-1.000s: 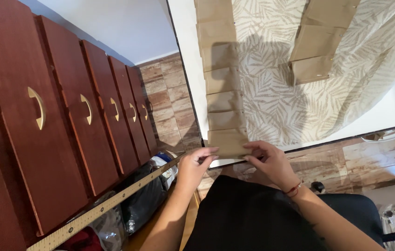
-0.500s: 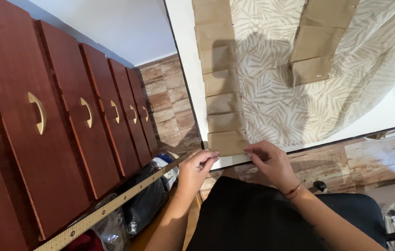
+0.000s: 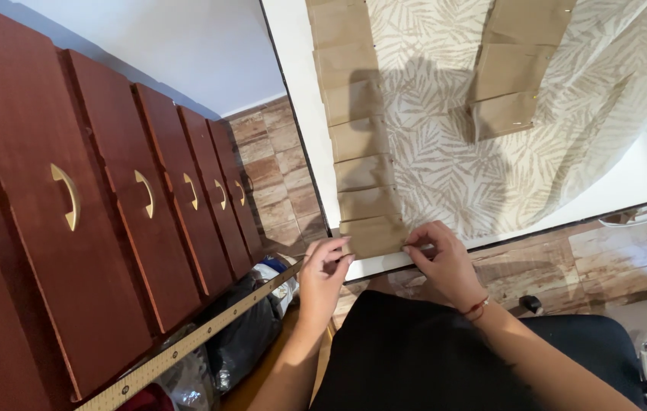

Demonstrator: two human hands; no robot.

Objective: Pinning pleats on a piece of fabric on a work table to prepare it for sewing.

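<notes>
**Both hands at the near end of a brown paper strip**

The left hand [image 3: 322,275] sits at the edge of the white surface [image 3: 300,91], fingers curled, fingertips pinched lightly against the lower left corner of the brown paper strip [image 3: 361,152]. The right hand [image 3: 439,262] rests at the strip's lower right corner, thumb and forefinger closed in a fine pinch on the paper edge; whether something small lies between those fingertips I cannot tell. Neither grip is wide open; both close on the paper's last folded panel.

The strip runs away from the person in stepped, overlapping panels, lying along the left side of a leaf-patterned cloth [image 3: 445,144] spread over the surface. A second brown paper piece [image 3: 514,76] lies further off on the same cloth, well apart from the hands.

To the left stands a row of dark red wooden cabinet doors [image 3: 102,251] with curved brass handles. A long wooden ruler [image 3: 194,342] leans slantwise below them, its upper end near the left hand. A red cord bracelet [image 3: 478,307] circles the right wrist.
</notes>
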